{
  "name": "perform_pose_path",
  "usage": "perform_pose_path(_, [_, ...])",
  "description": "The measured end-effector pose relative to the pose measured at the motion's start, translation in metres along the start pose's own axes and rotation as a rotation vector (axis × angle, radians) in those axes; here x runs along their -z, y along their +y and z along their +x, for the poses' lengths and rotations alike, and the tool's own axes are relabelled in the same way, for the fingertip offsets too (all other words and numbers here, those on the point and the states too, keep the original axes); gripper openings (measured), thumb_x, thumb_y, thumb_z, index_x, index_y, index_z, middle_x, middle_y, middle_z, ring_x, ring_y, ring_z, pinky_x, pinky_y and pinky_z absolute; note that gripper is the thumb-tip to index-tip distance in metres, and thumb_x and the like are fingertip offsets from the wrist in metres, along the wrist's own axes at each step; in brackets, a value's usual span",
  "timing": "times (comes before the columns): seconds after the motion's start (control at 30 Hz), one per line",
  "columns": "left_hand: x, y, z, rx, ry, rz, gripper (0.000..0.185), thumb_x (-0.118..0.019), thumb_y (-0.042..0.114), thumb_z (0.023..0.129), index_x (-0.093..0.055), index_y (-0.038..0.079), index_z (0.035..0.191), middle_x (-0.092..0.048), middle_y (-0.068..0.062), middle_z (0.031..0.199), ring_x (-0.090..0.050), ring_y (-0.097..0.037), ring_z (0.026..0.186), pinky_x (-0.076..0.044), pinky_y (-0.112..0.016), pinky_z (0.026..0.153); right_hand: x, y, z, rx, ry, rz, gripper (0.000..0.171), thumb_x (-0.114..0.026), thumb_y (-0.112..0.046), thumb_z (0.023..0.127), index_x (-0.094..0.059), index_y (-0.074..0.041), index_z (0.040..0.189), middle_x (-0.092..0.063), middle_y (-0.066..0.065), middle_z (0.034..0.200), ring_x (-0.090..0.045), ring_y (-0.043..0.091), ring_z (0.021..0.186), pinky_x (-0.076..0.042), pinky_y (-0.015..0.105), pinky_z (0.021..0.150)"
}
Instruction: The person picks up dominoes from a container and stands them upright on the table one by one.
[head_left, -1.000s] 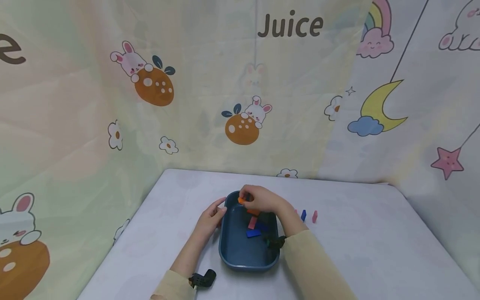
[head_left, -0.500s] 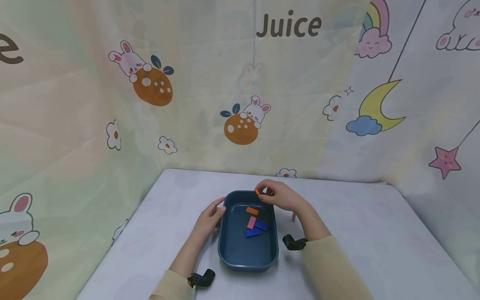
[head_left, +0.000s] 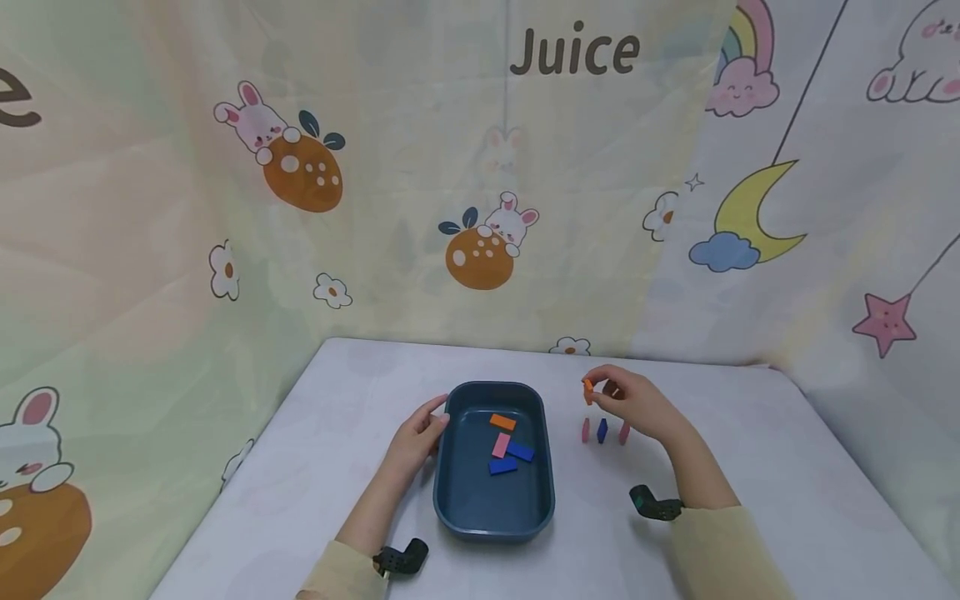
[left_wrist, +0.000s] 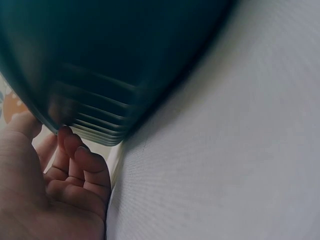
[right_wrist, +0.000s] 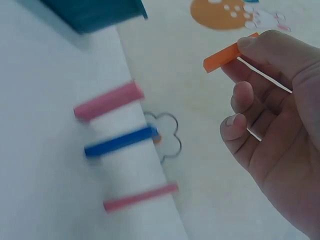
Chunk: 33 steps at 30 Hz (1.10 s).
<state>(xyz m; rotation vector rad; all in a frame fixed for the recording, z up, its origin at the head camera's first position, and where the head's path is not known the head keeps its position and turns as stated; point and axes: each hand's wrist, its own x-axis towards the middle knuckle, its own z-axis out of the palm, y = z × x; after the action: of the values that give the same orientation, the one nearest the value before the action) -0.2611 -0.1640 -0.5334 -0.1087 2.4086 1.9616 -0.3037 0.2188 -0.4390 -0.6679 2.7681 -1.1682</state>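
Your right hand pinches a small flat orange rectangular tile between thumb and fingertips, held in the air right of centre in the head view, just above a row of three tiles standing on edge on the white tablecloth: a pink tile, a blue tile and a second pink tile. The right wrist view shows what the head view cannot: the orange tile sticks out from under your thumb at the upper right of the frame, your lower fingers are loosely curled beneath it, and the three standing tiles, pink, blue and pink, lie apart from one another and clear of your hand.

To the left of the row, at the bottom centre of the head view, sits the dark blue oval plastic tray. In it lie four tiles flat on the floor: an orange one, a pink one and two blue ones, bunched together toward the far end.

Your left hand rests against the tray's left rim. The left wrist view shows the ribbed outer wall of the tray filling the upper left, with your thumb up against it and the curled fingers just below its edge.
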Motion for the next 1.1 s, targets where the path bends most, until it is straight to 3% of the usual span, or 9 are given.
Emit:
perform_pose_path(0.23, [0.000, -0.001, 0.000, -0.013, -0.007, -0.013, 0.050, -0.064, 0.049, 0.093, -0.054, 0.034, 0.140, -0.063, -0.007, 0.099, -0.057, -0.021, 0.078, -0.049, -0.030, 0.069, 0.019, 0.028, -0.025, -0.055, 0.069, -0.026, 0.023, -0.064, -0.019, 0.096, -0.061, -0.021, 0.119, -0.068, 0.003, 0.101, -0.059, 0.022, 0.087, -0.050, 0.029, 0.071])
perform_pose_path(0.5, [0.000, 0.000, -0.002, -0.005, -0.011, -0.018, 0.050, -0.064, 0.047, 0.094, -0.053, 0.033, 0.141, -0.063, -0.008, 0.100, -0.057, -0.021, 0.078, -0.049, -0.030, 0.069, 0.020, 0.061, -0.045, -0.115, 0.085, -0.058, 0.030, -0.065, -0.026, 0.096, -0.060, -0.017, 0.124, -0.067, 0.005, 0.104, -0.056, 0.019, 0.088, -0.047, 0.028, 0.068])
perform_pose_path(0.9, [-0.001, 0.001, 0.000, -0.009, -0.007, -0.022, 0.050, -0.064, 0.048, 0.093, -0.053, 0.034, 0.140, -0.063, -0.008, 0.101, -0.057, -0.021, 0.078, -0.049, -0.030, 0.069, 0.011, 0.090, -0.053, -0.260, 0.038, -0.065, 0.029, -0.065, -0.025, 0.095, -0.061, -0.017, 0.123, -0.063, 0.007, 0.106, -0.054, 0.019, 0.089, -0.050, 0.028, 0.067])
perform_pose_path(1.1, [-0.001, 0.000, -0.001, -0.015, -0.005, -0.024, 0.046, -0.064, 0.045, 0.094, -0.055, 0.035, 0.139, -0.062, -0.008, 0.098, -0.057, -0.022, 0.077, -0.049, -0.030, 0.068, 0.009, 0.097, -0.055, -0.248, 0.037, -0.056, 0.029, -0.066, -0.023, 0.095, -0.062, -0.015, 0.122, -0.063, 0.007, 0.104, -0.054, 0.021, 0.089, -0.049, 0.029, 0.068])
